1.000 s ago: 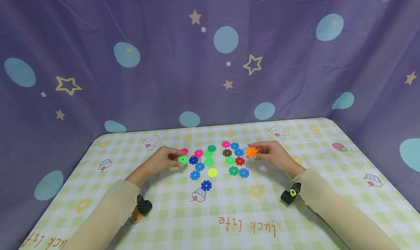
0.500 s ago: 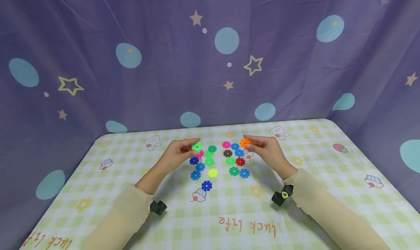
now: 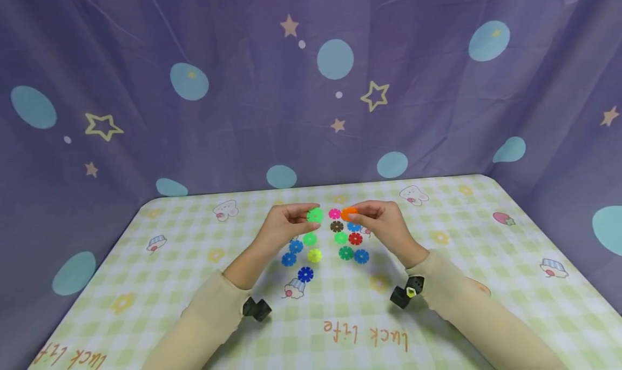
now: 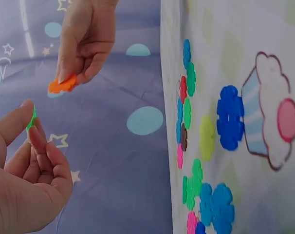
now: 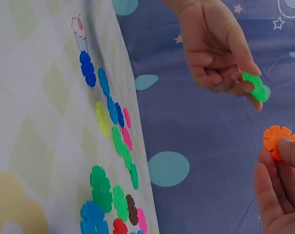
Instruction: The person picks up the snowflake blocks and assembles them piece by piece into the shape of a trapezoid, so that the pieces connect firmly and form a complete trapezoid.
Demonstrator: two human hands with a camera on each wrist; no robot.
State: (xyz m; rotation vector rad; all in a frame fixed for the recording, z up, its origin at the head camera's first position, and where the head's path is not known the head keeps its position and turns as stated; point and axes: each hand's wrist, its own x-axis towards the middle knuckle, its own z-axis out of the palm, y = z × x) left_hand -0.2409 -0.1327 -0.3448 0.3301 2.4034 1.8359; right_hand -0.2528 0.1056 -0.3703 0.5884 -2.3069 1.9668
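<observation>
Raised over the table, my left hand [image 3: 284,227] pinches a light green notched plastic disc [image 3: 315,215] between thumb and fingers. Facing it, my right hand [image 3: 384,224] pinches an orange notched disc [image 3: 348,214]. A small gap separates the two discs, and in the right wrist view the orange disc [image 5: 278,140] is seen flat-on while the green disc [image 5: 255,87] slants. Loose discs lie below the hands: a yellow one [image 3: 315,255], a dark blue one [image 3: 305,275], a red one [image 3: 355,239] and a brown one [image 3: 337,226]. My left hand hides some of the others.
The table [image 3: 243,327] wears a green-and-white checked cloth printed with cakes, flowers and lettering. Behind it hangs a purple curtain [image 3: 233,116] with stars and blue ovals. A small black camera [image 3: 257,309] sits on the left wrist, another [image 3: 407,293] on the right.
The left hand has moved right with the green disc, rising from the table's left group. The right hand has moved left with the orange disc. The two discs are now much closer together.
</observation>
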